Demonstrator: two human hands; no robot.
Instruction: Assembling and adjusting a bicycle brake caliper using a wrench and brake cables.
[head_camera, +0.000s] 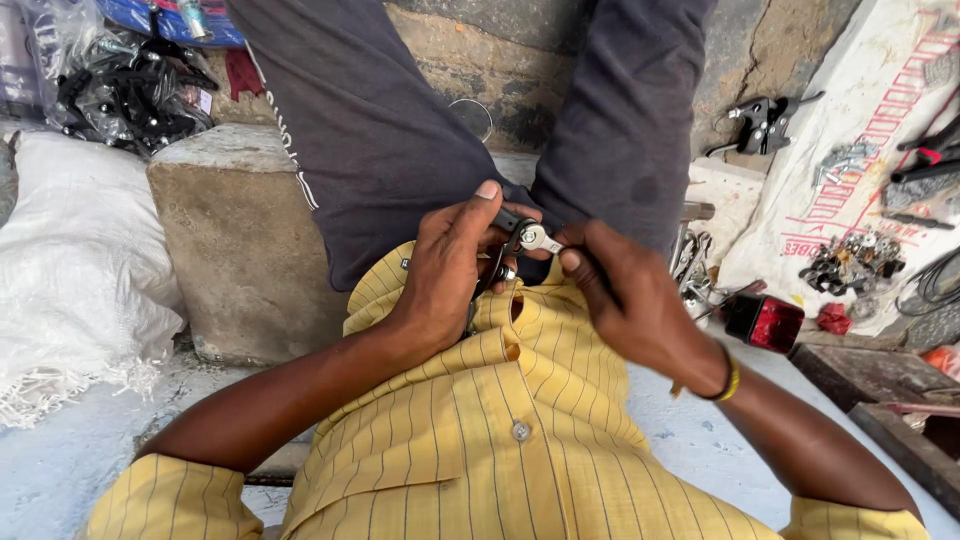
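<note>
In the head view both my hands meet in front of my yellow striped shirt (480, 420), above my dark trousers (400, 110). My left hand (450, 270) grips a small black and silver metal part (515, 245), thumb stretched over its top. My right hand (625, 300) pinches the silver end of the same part with its fingertips. A yellow band sits on my right wrist (730, 380). Most of the part is hidden between the fingers.
A stone block (240, 230) stands at left beside a white sack (70, 270). Black parts in plastic bags (120, 85) lie at top left. At right, a printed sheet (880, 160) carries loose metal bits and tools, a black lever part (765, 122), and a red lamp (765, 322).
</note>
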